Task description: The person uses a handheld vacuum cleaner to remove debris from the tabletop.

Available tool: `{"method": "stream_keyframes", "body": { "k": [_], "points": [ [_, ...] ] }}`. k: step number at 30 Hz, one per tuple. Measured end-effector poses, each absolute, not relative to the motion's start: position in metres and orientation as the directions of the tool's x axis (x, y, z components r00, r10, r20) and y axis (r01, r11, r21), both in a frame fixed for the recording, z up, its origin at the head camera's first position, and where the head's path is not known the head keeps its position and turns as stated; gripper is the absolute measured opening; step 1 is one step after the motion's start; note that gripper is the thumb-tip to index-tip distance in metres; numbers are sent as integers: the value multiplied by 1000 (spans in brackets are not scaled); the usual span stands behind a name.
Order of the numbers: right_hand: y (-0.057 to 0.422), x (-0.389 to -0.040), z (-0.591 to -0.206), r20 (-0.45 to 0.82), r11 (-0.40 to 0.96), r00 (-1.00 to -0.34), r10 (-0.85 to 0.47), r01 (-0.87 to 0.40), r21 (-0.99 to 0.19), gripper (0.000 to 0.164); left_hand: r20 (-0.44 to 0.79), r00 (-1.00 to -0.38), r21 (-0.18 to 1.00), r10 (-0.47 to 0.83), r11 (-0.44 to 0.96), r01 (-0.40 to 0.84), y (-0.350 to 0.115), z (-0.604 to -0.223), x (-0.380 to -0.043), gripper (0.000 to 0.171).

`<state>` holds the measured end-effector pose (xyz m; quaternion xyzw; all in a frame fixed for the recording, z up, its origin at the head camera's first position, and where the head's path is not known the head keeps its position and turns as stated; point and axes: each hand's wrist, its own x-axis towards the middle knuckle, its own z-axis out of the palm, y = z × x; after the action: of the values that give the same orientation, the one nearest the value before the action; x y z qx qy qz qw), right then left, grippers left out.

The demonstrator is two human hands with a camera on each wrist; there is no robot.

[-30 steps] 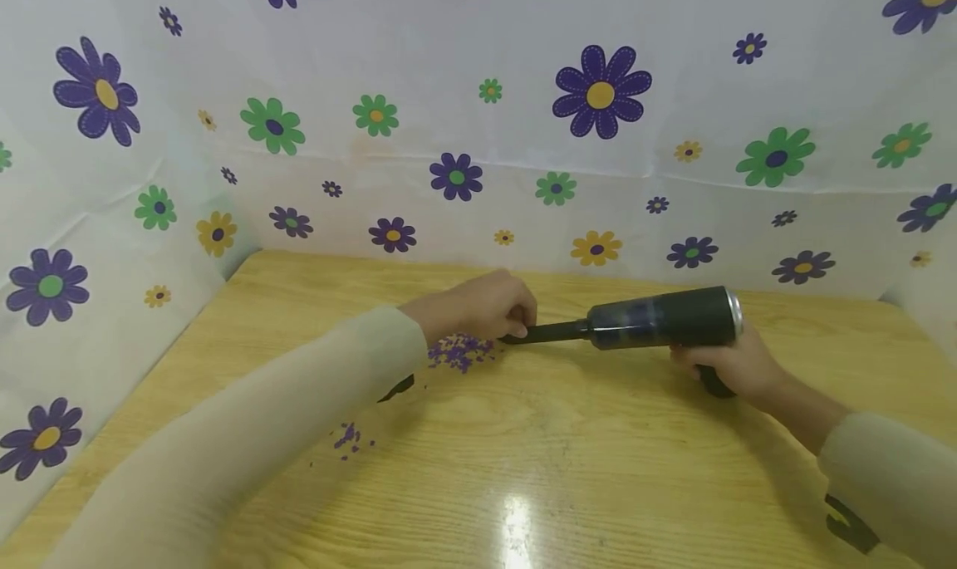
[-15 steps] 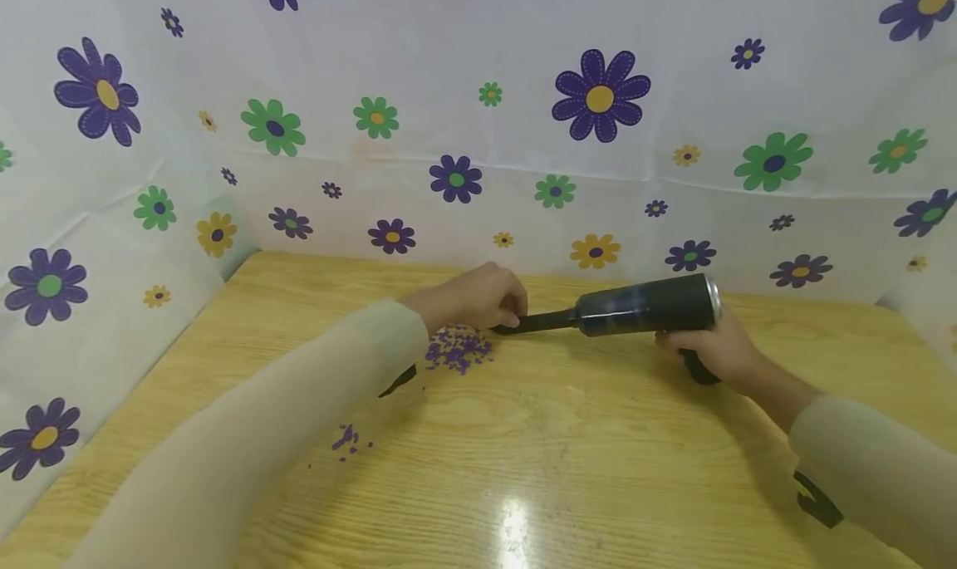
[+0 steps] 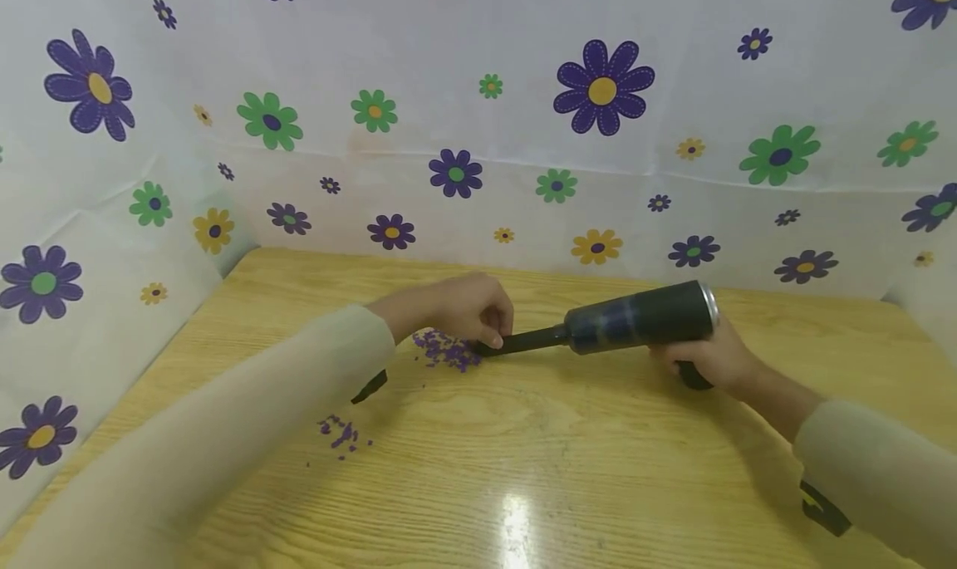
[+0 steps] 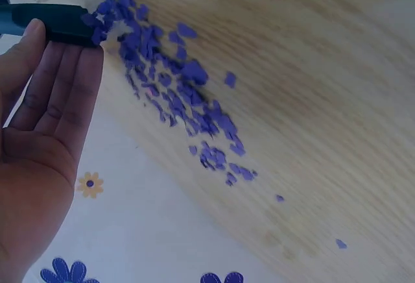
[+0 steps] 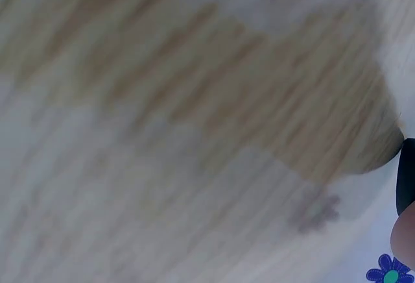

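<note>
My right hand [image 3: 721,353] grips the handle of a black handheld vacuum cleaner [image 3: 635,318], which is tilted with its narrow nozzle [image 3: 531,341] pointing left and down. Near the nozzle's tip, my left hand [image 3: 467,307] pinches it between thumb and fingers. The mouth lies at the right side of a pile of small purple paper scraps [image 3: 441,349]. In the left wrist view, several scraps [image 4: 107,17] cluster right at the nozzle mouth, and the rest trail off in a band. Only a fingertip [image 5: 405,237] and a dark edge show in the right wrist view.
A smaller group of purple scraps [image 3: 342,434] lies nearer on the wooden table [image 3: 463,461], under the left forearm's side. White flower-printed sheeting [image 3: 419,112] stands along the table's back and sides.
Both hands have shifted left with the vacuum cleaner, bringing the nozzle mouth from beside the pile into its right edge. Some scraps of the smaller group are spread a little more.
</note>
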<state>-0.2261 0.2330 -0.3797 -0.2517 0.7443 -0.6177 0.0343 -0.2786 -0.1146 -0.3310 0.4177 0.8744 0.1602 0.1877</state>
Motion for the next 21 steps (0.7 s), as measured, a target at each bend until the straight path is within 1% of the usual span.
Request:
{"method": "stream_keyframes", "body": {
  "k": [5,9,13,16,21],
  "points": [
    [226,-222,-381,290,92,-845,-449,-366,-926,38,-210,-574,443,791,600,665,-123,-329,-271,4],
    [222,-219,-382,300,84,-854,-425,-367,-926,45,-194,-582,448,790,599,663,-127,-328,-268,4],
    [218,-215,-383,279,136,-873,-399,-358,-924,46,-226,-570,454,790,603,656,-129,-326,-267,4],
    [215,-212,-383,262,181,-883,-389,-352,-919,47,-248,-565,438,787,611,659,-131,-325,-267,4],
    [213,-210,-383,267,190,-898,-348,-347,-919,47,-196,-604,428,773,621,656,-134,-323,-269,4]
  ]
}}
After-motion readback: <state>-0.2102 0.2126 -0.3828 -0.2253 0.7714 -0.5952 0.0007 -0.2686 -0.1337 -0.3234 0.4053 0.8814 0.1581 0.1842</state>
